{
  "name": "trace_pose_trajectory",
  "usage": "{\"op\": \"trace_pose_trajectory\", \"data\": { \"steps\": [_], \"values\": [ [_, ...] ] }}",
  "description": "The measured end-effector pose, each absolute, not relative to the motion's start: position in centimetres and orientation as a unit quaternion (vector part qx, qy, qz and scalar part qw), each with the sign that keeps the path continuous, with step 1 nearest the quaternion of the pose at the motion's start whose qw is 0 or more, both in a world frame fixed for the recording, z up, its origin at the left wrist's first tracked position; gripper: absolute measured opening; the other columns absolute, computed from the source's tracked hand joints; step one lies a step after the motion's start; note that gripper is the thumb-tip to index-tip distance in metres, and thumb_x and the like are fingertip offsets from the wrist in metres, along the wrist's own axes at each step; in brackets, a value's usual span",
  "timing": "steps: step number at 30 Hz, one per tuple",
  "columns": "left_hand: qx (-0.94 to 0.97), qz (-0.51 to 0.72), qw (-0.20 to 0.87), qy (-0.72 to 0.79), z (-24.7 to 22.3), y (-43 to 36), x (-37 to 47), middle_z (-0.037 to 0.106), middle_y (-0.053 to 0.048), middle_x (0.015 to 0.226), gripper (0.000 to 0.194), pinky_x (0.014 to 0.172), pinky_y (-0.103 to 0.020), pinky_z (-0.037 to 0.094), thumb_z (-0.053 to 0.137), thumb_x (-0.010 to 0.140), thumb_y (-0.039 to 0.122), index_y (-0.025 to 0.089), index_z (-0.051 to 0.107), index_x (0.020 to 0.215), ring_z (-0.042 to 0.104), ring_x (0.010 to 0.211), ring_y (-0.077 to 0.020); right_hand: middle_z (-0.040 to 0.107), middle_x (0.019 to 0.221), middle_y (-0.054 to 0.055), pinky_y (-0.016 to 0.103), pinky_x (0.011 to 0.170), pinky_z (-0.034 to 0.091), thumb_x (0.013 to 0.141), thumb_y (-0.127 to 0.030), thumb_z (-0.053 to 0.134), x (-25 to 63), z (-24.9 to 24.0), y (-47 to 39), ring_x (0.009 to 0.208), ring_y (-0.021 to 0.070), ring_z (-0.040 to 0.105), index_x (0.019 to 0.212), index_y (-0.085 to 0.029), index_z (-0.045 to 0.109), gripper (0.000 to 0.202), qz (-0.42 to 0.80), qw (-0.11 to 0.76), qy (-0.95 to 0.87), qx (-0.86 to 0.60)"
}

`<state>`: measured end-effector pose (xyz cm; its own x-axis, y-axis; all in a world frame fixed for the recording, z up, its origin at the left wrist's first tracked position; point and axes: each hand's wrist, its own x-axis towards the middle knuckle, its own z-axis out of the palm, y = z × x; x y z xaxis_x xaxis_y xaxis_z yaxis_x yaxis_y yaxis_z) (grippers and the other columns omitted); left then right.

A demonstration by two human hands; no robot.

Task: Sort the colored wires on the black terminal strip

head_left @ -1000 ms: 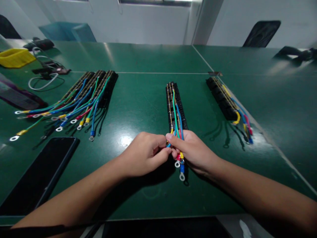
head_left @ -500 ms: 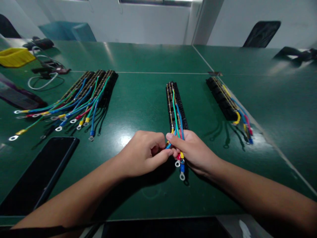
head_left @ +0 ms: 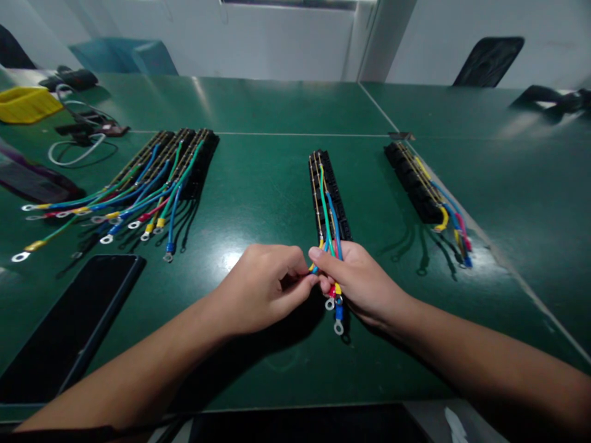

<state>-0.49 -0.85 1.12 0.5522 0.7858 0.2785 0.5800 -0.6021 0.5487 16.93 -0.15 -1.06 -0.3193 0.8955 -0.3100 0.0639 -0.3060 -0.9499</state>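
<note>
A long black terminal strip (head_left: 330, 197) lies on the green table, its near end by my right hand. Green, blue, red and yellow wires (head_left: 333, 215) run from it toward me. My right hand (head_left: 360, 277) is closed around this bundle, thumb on top. Ring lugs (head_left: 338, 326) hang out below the fingers, with red, yellow and blue sleeves. Just left of it my left hand (head_left: 272, 286) pinches a blue and yellow wire between thumb and forefinger; the wire's end is hidden in the fingers.
Several wired black strips (head_left: 198, 166) lie at the left, another strip (head_left: 410, 181) at the right. A phone (head_left: 74, 320) rests at the near left. Behind are a yellow tray (head_left: 28, 106), cables (head_left: 85, 129) and a black object (head_left: 554, 101).
My left hand's fingertips have shifted slightly on the pinched wire. My right hand keeps its hold on the bundle, and the hanging lugs have moved very slightly.
</note>
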Motion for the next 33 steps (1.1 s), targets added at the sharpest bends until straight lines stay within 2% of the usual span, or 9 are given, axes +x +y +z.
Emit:
{"op": "trace_pose_trajectory", "data": {
  "steps": [7, 14, 20, 24, 30, 33],
  "values": [
    [0.862, 0.225, 0.213, 0.402, 1.23, -0.99, -0.31, 0.057, 0.002, 0.060, 0.018, 0.052, -0.020, 0.029, 0.052, 0.087, 0.021, 0.014, 0.058, 0.072, 0.047, 0.053, -0.0072, 0.054, 0.052, -0.001, 0.019, 0.042, 0.033, 0.088, -0.043, 0.054, 17.02, -1.08, -0.16, 0.044, 0.0075, 0.045, 0.071, -0.015, 0.055, 0.033, 0.635, 0.314, -0.507, -0.491],
    [0.828, 0.242, 0.277, 0.422, 1.39, -0.95, -0.48, 0.064, 0.001, 0.064, 0.019, 0.052, -0.019, 0.034, 0.059, 0.085, 0.030, 0.014, 0.063, 0.075, 0.055, 0.055, -0.0076, 0.054, 0.052, -0.002, 0.020, 0.043, 0.034, 0.088, -0.044, 0.055, 17.00, -1.23, 0.01, 0.044, 0.0075, 0.045, 0.069, -0.015, 0.055, 0.034, 0.643, 0.322, -0.502, -0.480],
    [0.850, 0.216, 0.252, 0.408, 1.43, -0.90, -0.36, 0.059, 0.002, 0.062, 0.020, 0.054, -0.021, 0.030, 0.051, 0.088, 0.023, 0.014, 0.060, 0.074, 0.049, 0.055, -0.0078, 0.055, 0.054, -0.001, 0.020, 0.044, 0.034, 0.087, -0.044, 0.055, 17.01, -1.07, 0.04, 0.045, 0.0083, 0.047, 0.074, -0.015, 0.056, 0.032, 0.650, 0.311, -0.501, -0.480],
    [0.847, 0.204, 0.277, 0.405, 1.52, -0.84, -0.30, 0.057, 0.002, 0.061, 0.023, 0.053, -0.021, 0.029, 0.046, 0.091, 0.024, 0.014, 0.060, 0.075, 0.047, 0.054, -0.0075, 0.055, 0.053, -0.001, 0.020, 0.044, 0.034, 0.087, -0.044, 0.055, 16.97, -0.93, -0.02, 0.045, 0.0087, 0.047, 0.073, -0.015, 0.055, 0.032, 0.649, 0.305, -0.506, -0.478],
    [0.804, 0.217, 0.346, 0.432, 1.56, -0.75, -0.32, 0.063, 0.002, 0.065, 0.020, 0.054, -0.019, 0.035, 0.055, 0.087, 0.029, 0.014, 0.062, 0.075, 0.054, 0.057, -0.0081, 0.053, 0.052, -0.002, 0.019, 0.043, 0.034, 0.088, -0.043, 0.055, 17.04, -0.97, 0.04, 0.044, 0.0074, 0.045, 0.072, -0.014, 0.056, 0.033, 0.658, 0.306, -0.507, -0.465],
    [0.805, 0.213, 0.350, 0.429, 1.51, -0.74, -0.34, 0.062, 0.002, 0.065, 0.022, 0.054, -0.019, 0.035, 0.054, 0.088, 0.030, 0.014, 0.061, 0.076, 0.053, 0.057, -0.0080, 0.053, 0.052, -0.002, 0.020, 0.043, 0.034, 0.088, -0.044, 0.054, 17.11, -1.07, 0.06, 0.044, 0.0076, 0.046, 0.073, -0.015, 0.056, 0.033, 0.658, 0.309, -0.506, -0.464]
  ]
}}
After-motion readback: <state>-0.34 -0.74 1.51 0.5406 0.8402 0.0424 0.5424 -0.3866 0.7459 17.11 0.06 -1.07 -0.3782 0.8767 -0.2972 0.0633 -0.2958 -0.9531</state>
